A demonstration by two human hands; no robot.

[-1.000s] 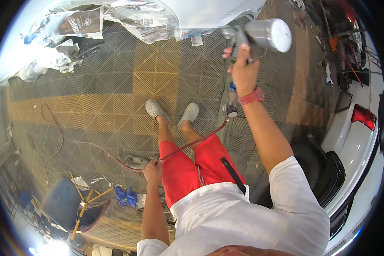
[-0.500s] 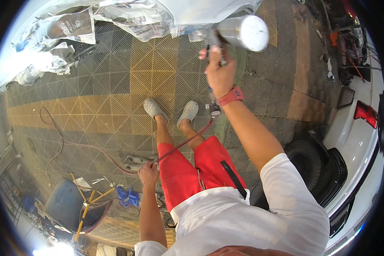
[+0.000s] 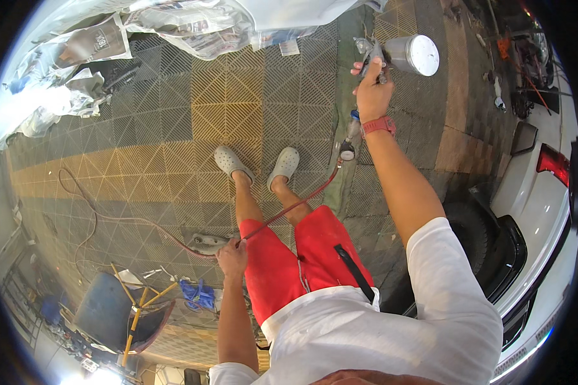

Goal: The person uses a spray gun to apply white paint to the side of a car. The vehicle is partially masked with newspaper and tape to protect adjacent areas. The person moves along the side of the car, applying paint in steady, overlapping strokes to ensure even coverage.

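A spray gun (image 3: 371,54) is gripped in my right hand (image 3: 374,92), stretched out far to the right. Its round cup (image 3: 415,55) with a white lid sticks out to the right of the hand. Below the grip hangs a small pressure gauge (image 3: 347,151), joined to a dark red air hose (image 3: 293,206). That hose crosses in front of my red shorts into my left hand (image 3: 231,258), whose fingers close round it beside my thigh. From there it trails away over the floor to the left.
A pale panel (image 3: 289,14), edged with newspaper masking (image 3: 192,29), spans the far side. At right stands a white vehicle (image 3: 526,212) with a red tail light and a black tyre (image 3: 462,240). A chair (image 3: 103,311) and blue cloth (image 3: 198,294) are at lower left.
My right hand has moved to the right with the spray gun, drawing gauge and hose along. My left hand, still on the hose, has shifted slightly right and nearer.
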